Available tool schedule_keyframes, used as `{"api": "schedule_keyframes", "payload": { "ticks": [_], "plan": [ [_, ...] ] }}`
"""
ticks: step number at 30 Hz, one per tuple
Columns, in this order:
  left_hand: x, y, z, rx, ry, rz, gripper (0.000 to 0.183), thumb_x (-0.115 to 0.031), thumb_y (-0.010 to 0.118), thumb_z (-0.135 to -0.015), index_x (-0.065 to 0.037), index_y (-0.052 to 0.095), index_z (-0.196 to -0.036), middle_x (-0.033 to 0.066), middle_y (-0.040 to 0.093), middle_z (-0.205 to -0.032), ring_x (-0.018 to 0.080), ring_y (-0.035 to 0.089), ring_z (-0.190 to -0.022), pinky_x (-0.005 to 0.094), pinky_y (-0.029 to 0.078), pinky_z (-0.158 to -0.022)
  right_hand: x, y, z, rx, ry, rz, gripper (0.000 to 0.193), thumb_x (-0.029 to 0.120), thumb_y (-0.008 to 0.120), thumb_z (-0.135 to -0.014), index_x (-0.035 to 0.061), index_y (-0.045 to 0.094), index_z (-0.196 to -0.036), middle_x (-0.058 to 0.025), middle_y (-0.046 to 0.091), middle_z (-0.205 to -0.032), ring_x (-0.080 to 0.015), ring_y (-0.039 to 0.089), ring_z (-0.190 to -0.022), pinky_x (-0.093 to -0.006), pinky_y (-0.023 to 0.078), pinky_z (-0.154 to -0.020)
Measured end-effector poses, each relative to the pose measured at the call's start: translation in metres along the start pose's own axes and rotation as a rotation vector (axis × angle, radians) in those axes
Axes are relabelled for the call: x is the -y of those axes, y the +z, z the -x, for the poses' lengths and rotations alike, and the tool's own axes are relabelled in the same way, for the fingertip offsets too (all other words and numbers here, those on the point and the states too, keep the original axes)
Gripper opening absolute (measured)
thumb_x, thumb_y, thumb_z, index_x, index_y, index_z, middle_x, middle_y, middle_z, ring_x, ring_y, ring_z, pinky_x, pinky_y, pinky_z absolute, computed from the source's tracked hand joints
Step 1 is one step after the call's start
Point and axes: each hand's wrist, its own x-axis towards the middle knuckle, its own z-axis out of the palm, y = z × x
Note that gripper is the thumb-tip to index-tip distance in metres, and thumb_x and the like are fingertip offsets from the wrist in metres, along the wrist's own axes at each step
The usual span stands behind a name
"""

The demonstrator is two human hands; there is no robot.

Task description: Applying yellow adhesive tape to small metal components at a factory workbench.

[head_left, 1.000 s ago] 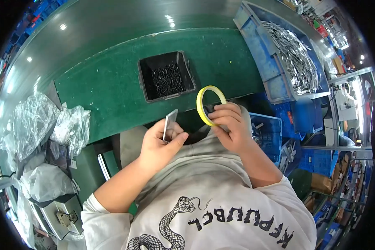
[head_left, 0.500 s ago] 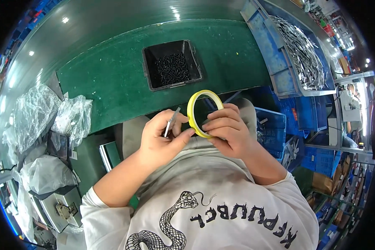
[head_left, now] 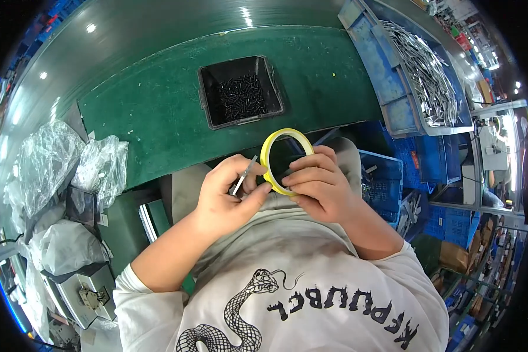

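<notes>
My right hand [head_left: 324, 186] is closed around the right side of a roll of yellow tape [head_left: 266, 155]. The roll stands tilted on edge over my lap, so its open middle shows. A slim silvery metal piece [head_left: 244, 176] is caught in the curled fingers of my left hand [head_left: 219, 195], its upper end sticking out past the forefinger. The left thumb and forefinger tips meet the roll's near left edge. Whether they pinch a loose tape end cannot be made out.
Beyond my hands, a black bin [head_left: 208, 108] of small black parts stands on the green table [head_left: 152, 100]. A blue crate [head_left: 387, 94] full of thin metal strips is at the far right. Clear plastic bags [head_left: 47, 161] lie left; a blue basket [head_left: 387, 167] stands right.
The tape roll has shifted slightly left and turned a little. The metal piece in my left hand leans further right. Both grips stay the same.
</notes>
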Motion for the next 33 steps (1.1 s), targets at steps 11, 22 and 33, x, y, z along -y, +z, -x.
{"api": "schedule_keyframes", "payload": {
  "ticks": [11, 22, 33],
  "plan": [
    [0.002, -0.001, 0.002, 0.028, -0.059, 0.036, 0.027, 0.008, 0.072, -0.079, -0.003, 0.061, -0.101, -0.0033, 0.049, -0.072, 0.0037, 0.042, -0.061, 0.0215, 0.034, -0.053, -0.002, 0.004, 0.002, -0.010, 0.012, -0.013, 0.024, 0.008, 0.076, -0.077, 0.0107, 0.063, -0.097, -0.0006, 0.069, -0.109, -0.0250, 0.061, -0.106, -0.0481, 0.039, -0.095],
    [0.000, -0.001, 0.001, 0.026, -0.048, 0.027, 0.022, 0.008, 0.071, -0.079, -0.002, 0.062, -0.095, -0.0012, 0.052, -0.072, 0.0060, 0.045, -0.061, 0.0231, 0.036, -0.054, -0.003, 0.006, 0.003, -0.018, 0.007, -0.026, 0.023, 0.009, 0.075, -0.078, 0.0108, 0.064, -0.097, -0.0008, 0.069, -0.110, -0.0250, 0.061, -0.106, -0.0478, 0.037, -0.096],
    [-0.003, -0.011, -0.006, 0.142, 0.008, -0.161, 0.014, 0.004, 0.070, -0.079, -0.002, 0.063, -0.089, 0.0063, 0.061, -0.078, 0.0166, 0.057, -0.065, 0.0293, 0.043, -0.056, -0.003, 0.001, 0.007, 0.027, -0.010, -0.017, 0.027, 0.009, 0.076, -0.075, 0.0115, 0.065, -0.099, 0.0013, 0.069, -0.110, -0.0238, 0.061, -0.106, -0.0476, 0.036, -0.093]
  ]
}}
